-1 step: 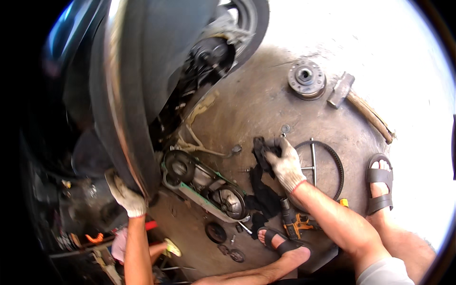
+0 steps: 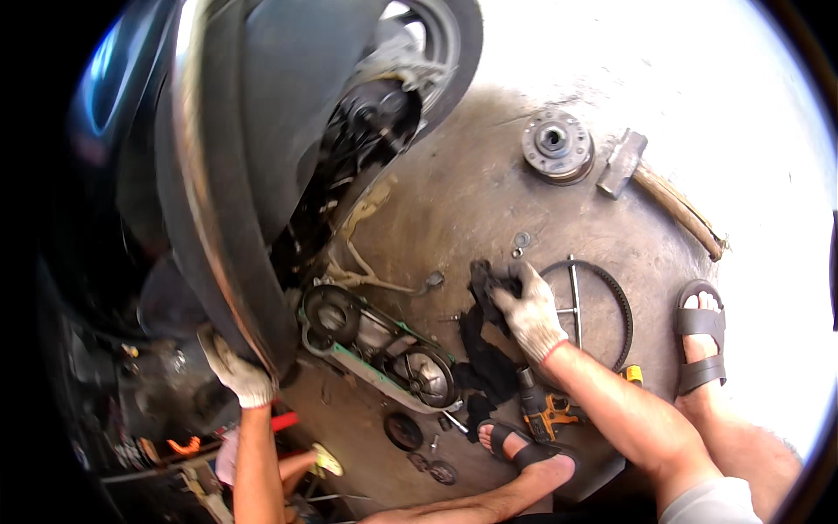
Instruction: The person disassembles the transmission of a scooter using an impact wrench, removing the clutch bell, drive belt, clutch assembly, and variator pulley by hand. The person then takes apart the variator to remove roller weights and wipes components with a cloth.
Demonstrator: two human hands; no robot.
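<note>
My gloved right hand [image 2: 528, 310] has its fingers closed on the upper end of a bunched black rag [image 2: 483, 349], which trails down over the floor. On the left, my gloved left hand [image 2: 237, 371] leans against the lower end of a scooter's dark body panel [image 2: 231, 175], fingers stretched along it; its thumb is hard to make out. Between the hands lies an engine casing [image 2: 375, 349] with a green gasket edge and round openings. A black drive belt [image 2: 624, 310] and a metal T-handle wrench [image 2: 574, 301] are just right of my right hand.
A round metal clutch part [image 2: 559, 148] and a wooden-handled sledgehammer [image 2: 622, 164] lie far right. A cordless drill [image 2: 541, 410] is beside my sandalled foot [image 2: 524, 450]. Small round parts [image 2: 403, 431] lie below the casing. The scooter's wheel [image 2: 454, 61] stands at the top. Another person's leg [image 2: 297, 467] shows lower left.
The view has shifted slightly, and the scooter panel sits a little further left in it. My right hand still holds the rag, and my left hand stays against the panel.
</note>
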